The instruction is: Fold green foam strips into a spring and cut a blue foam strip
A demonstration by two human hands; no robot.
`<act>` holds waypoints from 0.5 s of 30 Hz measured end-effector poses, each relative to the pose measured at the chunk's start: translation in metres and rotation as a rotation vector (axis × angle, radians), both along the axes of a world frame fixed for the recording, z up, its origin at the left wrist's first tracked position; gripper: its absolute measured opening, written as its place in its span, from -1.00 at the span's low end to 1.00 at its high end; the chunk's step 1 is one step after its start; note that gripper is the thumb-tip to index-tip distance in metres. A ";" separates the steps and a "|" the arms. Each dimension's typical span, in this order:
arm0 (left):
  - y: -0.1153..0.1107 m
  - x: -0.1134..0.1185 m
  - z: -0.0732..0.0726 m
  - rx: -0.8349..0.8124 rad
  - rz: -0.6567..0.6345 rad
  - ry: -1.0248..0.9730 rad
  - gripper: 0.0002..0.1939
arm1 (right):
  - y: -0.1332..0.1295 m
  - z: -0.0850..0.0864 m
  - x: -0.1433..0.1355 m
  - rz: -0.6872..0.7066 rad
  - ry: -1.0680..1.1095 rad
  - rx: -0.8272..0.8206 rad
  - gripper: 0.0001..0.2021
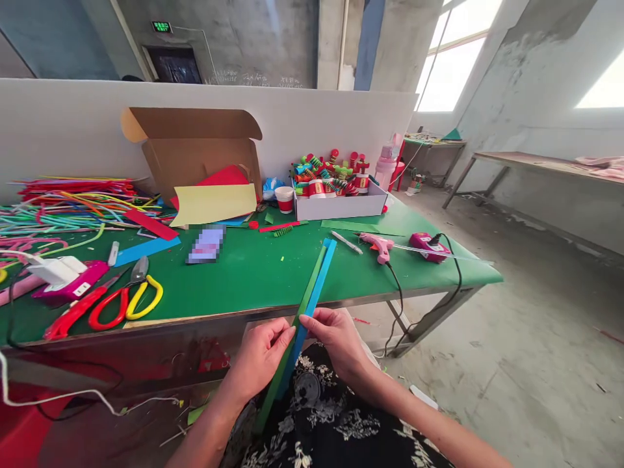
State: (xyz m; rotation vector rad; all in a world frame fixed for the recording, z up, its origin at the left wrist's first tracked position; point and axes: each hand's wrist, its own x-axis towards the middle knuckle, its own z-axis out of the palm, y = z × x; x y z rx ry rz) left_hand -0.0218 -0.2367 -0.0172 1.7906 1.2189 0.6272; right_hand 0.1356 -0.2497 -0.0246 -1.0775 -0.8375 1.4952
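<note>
My left hand [267, 351] pinches a long green paper strip [312, 279] between thumb and fingers, just in front of the table edge. Close beside it, my right hand [341, 338] is closed on a blue paper strip [320, 279]. The two strips run side by side, their far ends meeting over the green tabletop and their near ends hanging down over my lap. Whether the far ends are glued or only touching, I cannot tell. Past the strips lie a white pen [346, 242] and a pink glue gun [379, 246].
Scissors with red and yellow handles [144, 296], a red-handled tool [78, 315] and pipe cleaners [82, 201] occupy the left. Behind stand an open cardboard box [199, 153], a paper cup [284, 199] and a white box of colourful crafts [341, 208]. Cords hang from the power block [429, 247].
</note>
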 end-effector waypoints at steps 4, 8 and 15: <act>0.000 0.000 0.001 -0.063 -0.002 -0.050 -0.53 | -0.001 0.001 -0.001 -0.004 0.006 -0.006 -0.64; 0.000 0.000 0.002 -0.061 -0.002 -0.045 -0.52 | -0.001 -0.001 0.000 0.001 0.008 -0.006 -0.64; -0.002 0.001 0.002 0.000 -0.011 0.031 -0.54 | -0.002 -0.004 0.001 -0.016 -0.005 0.002 -0.65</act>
